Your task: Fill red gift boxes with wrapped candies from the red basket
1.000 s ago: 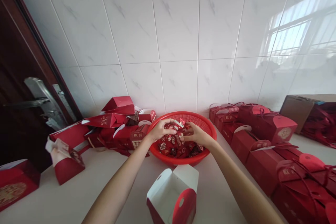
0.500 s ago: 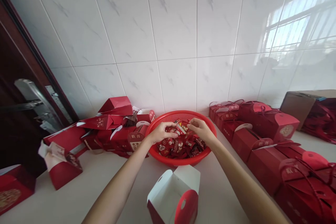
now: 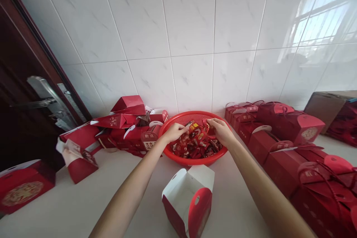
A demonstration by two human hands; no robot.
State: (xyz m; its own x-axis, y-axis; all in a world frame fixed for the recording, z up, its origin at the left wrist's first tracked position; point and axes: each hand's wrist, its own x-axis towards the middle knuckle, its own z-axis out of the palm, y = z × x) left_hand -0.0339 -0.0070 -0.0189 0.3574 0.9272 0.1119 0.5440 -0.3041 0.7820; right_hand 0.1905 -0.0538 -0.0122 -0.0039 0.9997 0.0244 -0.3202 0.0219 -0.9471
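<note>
A red plastic basket (image 3: 192,162) holds a heap of red-wrapped candies (image 3: 195,145). Over its left side, my left hand (image 3: 175,132) is closed, its fingertips pinched at a red packet with yellow print (image 3: 192,126). My right hand (image 3: 220,131) reaches over the right side and pinches a small red candy wrapper (image 3: 205,125) between thumb and fingers. Between my forearms, in front of the basket, stands an open red gift box (image 3: 181,200) with a white inside and its flaps raised.
Red gift boxes (image 3: 281,156) with cords line the right side. More boxes and folded cartons (image 3: 134,134) are piled at the left, near a dark door (image 3: 28,81). A cardboard box (image 3: 331,111) of red material stands far right. A tiled wall (image 3: 192,26) rises behind.
My hands have moved slightly apart over the basket. A red wrapper now shows at my right fingertips, and the yellow-printed packet is in clearer view. The camera view has shifted a little.
</note>
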